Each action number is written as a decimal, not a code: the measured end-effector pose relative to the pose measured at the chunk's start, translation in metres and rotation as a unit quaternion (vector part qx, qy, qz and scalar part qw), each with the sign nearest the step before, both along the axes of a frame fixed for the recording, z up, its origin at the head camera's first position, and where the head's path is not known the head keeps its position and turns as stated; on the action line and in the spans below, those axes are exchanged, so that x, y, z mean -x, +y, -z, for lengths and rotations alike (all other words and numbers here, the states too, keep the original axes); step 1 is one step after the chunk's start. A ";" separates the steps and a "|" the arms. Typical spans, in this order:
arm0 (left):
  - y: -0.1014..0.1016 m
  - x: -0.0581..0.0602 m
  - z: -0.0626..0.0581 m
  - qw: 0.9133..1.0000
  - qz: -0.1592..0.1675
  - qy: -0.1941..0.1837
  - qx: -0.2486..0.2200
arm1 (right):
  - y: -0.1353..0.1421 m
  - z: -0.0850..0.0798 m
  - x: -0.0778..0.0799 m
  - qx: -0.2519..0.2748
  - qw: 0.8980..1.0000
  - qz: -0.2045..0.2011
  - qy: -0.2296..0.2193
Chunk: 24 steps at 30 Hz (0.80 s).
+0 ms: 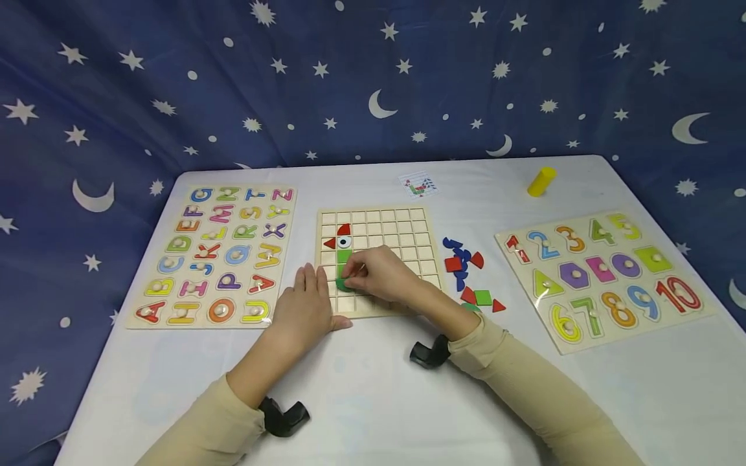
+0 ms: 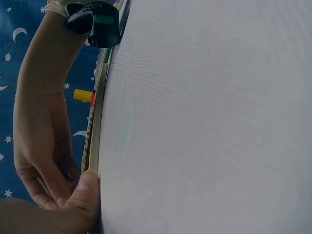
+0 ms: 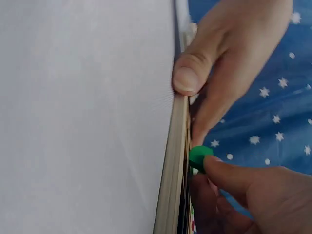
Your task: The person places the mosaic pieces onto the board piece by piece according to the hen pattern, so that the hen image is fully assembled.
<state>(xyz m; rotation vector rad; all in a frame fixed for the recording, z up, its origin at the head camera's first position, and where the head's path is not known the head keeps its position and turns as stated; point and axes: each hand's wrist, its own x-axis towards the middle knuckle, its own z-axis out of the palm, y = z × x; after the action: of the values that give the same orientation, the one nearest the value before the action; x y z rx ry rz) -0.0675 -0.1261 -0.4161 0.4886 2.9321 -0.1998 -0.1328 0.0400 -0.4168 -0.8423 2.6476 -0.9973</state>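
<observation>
A wooden grid board lies mid-table. In its left columns are a red quarter-round piece, a red triangle, a white tile with an eye and light green squares below. My right hand pinches a dark green curved piece between thumb and fingertips, low over the second column; the right wrist view shows this green piece at the board's surface. My left hand rests at the board's lower left corner, fingers straight along its left edge, thumb against the front edge.
Right of the board lie loose blue pieces, a red square, a green square and red triangles. An alphabet board is left, a number board right. A pattern card and yellow cylinder stand behind.
</observation>
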 end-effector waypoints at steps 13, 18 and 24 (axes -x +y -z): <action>0.001 0.001 -0.003 1.000 -0.002 0.004 0.003 | -0.002 0.010 -0.009 -0.061 0.995 0.067 0.048; 0.001 0.000 -0.004 1.000 -0.004 0.004 -0.004 | -0.005 0.007 -0.015 -0.098 0.990 0.077 0.070; 0.002 -0.001 -0.003 1.000 0.003 0.008 -0.001 | -0.004 0.006 -0.021 -0.122 0.985 0.072 0.102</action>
<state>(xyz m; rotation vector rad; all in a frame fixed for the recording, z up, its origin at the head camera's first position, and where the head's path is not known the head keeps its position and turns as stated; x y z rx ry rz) -0.0665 -0.1244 -0.4128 0.4986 2.9460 -0.2031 -0.1113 0.0365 -0.4230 -0.7419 2.9627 -0.6233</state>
